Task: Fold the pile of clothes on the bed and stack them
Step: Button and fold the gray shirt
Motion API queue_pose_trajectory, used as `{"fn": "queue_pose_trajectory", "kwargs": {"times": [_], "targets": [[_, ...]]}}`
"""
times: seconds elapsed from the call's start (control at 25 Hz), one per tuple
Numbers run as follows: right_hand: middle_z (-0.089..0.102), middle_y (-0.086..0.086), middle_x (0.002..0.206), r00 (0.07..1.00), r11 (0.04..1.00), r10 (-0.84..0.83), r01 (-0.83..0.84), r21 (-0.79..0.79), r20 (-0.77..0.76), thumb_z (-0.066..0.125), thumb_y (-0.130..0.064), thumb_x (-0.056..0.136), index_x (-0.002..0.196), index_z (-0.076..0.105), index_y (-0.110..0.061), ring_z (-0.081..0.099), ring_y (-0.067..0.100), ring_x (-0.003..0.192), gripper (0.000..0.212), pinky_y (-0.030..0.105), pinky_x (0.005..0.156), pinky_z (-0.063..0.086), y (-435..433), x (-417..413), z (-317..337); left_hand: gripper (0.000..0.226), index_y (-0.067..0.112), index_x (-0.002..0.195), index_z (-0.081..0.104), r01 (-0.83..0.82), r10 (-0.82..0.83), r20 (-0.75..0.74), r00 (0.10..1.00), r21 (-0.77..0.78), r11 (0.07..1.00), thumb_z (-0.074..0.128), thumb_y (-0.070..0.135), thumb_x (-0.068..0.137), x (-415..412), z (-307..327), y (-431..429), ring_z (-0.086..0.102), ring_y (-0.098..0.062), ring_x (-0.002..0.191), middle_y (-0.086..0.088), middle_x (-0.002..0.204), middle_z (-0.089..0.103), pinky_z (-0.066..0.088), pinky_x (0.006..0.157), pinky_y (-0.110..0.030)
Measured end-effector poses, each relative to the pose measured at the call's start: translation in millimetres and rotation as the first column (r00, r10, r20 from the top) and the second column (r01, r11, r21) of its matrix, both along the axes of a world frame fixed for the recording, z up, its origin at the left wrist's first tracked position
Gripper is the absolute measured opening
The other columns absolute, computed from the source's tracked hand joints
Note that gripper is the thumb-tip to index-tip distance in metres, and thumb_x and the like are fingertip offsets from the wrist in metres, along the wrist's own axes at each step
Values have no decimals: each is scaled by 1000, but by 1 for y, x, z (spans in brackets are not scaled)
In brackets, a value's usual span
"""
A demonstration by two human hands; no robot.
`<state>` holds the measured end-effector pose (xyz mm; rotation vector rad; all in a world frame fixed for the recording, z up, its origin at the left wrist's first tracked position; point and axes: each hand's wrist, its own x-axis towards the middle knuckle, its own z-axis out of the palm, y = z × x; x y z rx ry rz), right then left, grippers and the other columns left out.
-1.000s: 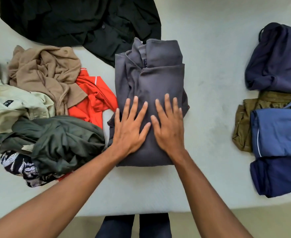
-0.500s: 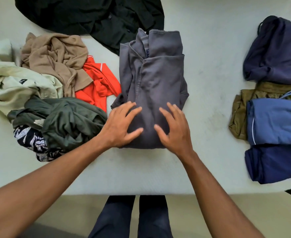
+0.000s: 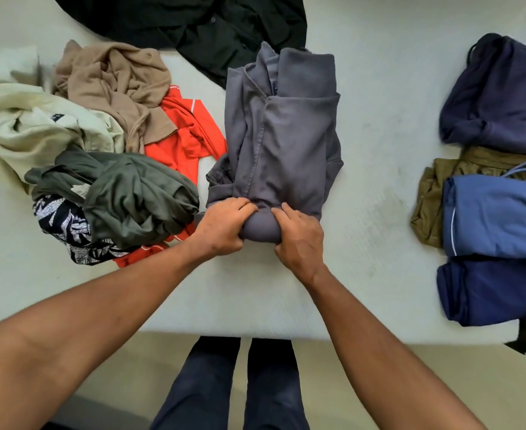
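fingers of left hand [image 3: 224,229] and right hand [image 3: 299,237] curled tight, gripping near edge of grey garment [image 3: 283,144].

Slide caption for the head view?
Left hand and right hand grip the near edge of the grey garment on the bed, between an unfolded pile and folded clothes.
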<state>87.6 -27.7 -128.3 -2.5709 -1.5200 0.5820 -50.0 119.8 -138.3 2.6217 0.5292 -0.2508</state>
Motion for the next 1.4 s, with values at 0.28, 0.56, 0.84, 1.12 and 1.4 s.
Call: {"fn": "queue_pose_trajectory", "kwargs": {"times": [0.28,0.56,0.84,1.12,1.4], "targets": [[74,-1,97,846,821,-82,-243,-517,-527,81,-28,61,101,71,-31,67,27,89,42,31,66,51,7,31,114,40,28,85,63,-34,-245,-427,871,-549,835,65,33,46,17,101,18,66,-21,75,6,79,70,53,63,-37],[67,-7,103,824,913,-163,-83,-400,-542,86,-20,66,102,73,-26,64,19,97,39,30,74,53,109,148,80,61,7,103,73,-246,-13,-416,909,-562,790,62,23,45,118,78,114,61,-20,85,-2,91,68,49,67,-25],[69,1,118,848,801,-492,529,279,-196,59,-44,89,120,68,-23,63,27,111,39,45,94,50,90,135,18,77,34,146,47,-71,69,-45,997,-34,997,48,61,74,123,28,109,38,-28,143,-3,154,45,32,115,-56],[12,4,171,938,924,-343,348,158,-57,49,-60,96,157,36,-34,14,33,156,68,57,122,21,29,16,-16,70,35,160,10,-118,117,15,993,114,987,34,58,97,44,-35,3,-2,-27,155,-5,169,2,11,114,-72],[18,5,169,901,857,-358,422,297,-247,68,-60,85,156,37,-30,34,26,148,83,42,114,36,14,48,-16,56,22,134,57,-488,484,276,830,-59,871,64,46,85,49,0,-11,46,-25,133,-2,140,53,32,110,-51]]}}
